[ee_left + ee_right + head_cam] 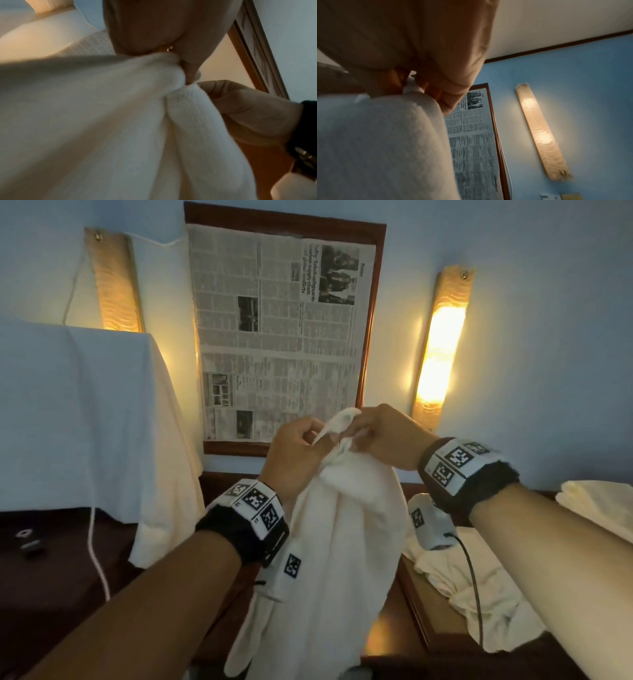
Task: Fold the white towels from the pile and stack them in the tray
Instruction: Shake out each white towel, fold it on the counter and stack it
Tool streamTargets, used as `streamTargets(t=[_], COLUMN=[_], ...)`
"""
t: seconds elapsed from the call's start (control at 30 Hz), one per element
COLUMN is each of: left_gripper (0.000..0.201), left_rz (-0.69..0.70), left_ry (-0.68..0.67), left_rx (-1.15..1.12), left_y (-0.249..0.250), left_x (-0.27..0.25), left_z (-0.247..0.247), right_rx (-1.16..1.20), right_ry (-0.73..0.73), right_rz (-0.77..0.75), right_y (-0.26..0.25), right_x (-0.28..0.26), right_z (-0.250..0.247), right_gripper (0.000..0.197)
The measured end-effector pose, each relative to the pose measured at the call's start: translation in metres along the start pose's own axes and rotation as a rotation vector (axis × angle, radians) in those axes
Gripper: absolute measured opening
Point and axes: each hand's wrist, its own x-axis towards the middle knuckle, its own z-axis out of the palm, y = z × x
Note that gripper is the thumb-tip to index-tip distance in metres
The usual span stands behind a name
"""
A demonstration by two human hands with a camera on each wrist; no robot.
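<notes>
A white towel hangs in the air in front of me, bunched at its top edge. My left hand pinches that top edge from the left. My right hand pinches it from the right, the two hands almost touching. The left wrist view shows the towel gathered between the fingers, with the right hand beside it. The right wrist view is filled by the towel under curled fingers. A crumpled pile of white towels lies in a wooden tray at the lower right.
A folded towel lies at the far right. A white cloth drapes a tall object on the left. A dark wooden surface holds a white cord and a small black device. A framed newspaper and two wall lamps hang behind.
</notes>
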Motion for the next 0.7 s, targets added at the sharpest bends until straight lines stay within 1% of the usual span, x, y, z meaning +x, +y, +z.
streamTargets(t=[0.1, 0.17, 0.23, 0.37, 0.4, 0.47, 0.53, 0.57, 0.6, 0.63, 0.7], left_gripper=[0.014, 0.015, 0.017, 0.019, 0.021, 0.029, 0.046, 0.051, 0.052, 0.046, 0.033], left_rz=[-0.083, -0.122, -0.180, -0.345, -0.365, -0.356, -0.337, -0.337, -0.339, -0.342, -0.320], left_ry=[-0.010, 0.005, -0.010, -0.143, -0.154, -0.143, -0.092, -0.036, 0.046, 0.147, 0.393], left_rx=[0.130, 0.244, 0.320, 0.452, 0.491, 0.542, 0.535, 0.535, 0.544, 0.560, 0.549], left_y=[-0.033, -0.058, -0.079, -0.114, -0.121, -0.130, -0.136, -0.139, -0.140, -0.139, -0.129], left_x=[-0.035, -0.061, -0.084, -0.116, -0.122, -0.132, -0.136, -0.136, -0.135, -0.132, -0.122], left_z=[-0.030, -0.047, -0.060, -0.081, -0.087, -0.103, -0.124, -0.136, -0.148, -0.160, -0.179], right_rx=[0.049, 0.071, 0.095, 0.144, 0.157, 0.151, 0.150, 0.159, 0.165, 0.170, 0.171], right_ry=[0.156, 0.233, 0.291, 0.397, 0.413, 0.440, 0.460, 0.470, 0.477, 0.477, 0.467], right_rz=[0.026, 0.033, 0.062, 0.112, 0.116, 0.135, 0.193, 0.224, 0.245, 0.261, 0.300], right_y=[-0.011, -0.019, -0.027, -0.043, -0.046, -0.048, -0.044, -0.039, -0.036, -0.032, -0.026], right_x=[0.009, 0.013, 0.020, 0.029, 0.029, 0.027, 0.023, 0.020, 0.016, 0.011, 0.002], right_z=[-0.005, -0.009, -0.011, -0.012, -0.013, -0.014, -0.011, -0.009, -0.007, -0.004, 0.004], right_gripper=[0.024, 0.025, 0.024, 0.024, 0.025, 0.025, 0.026, 0.025, 0.024, 0.021, 0.018])
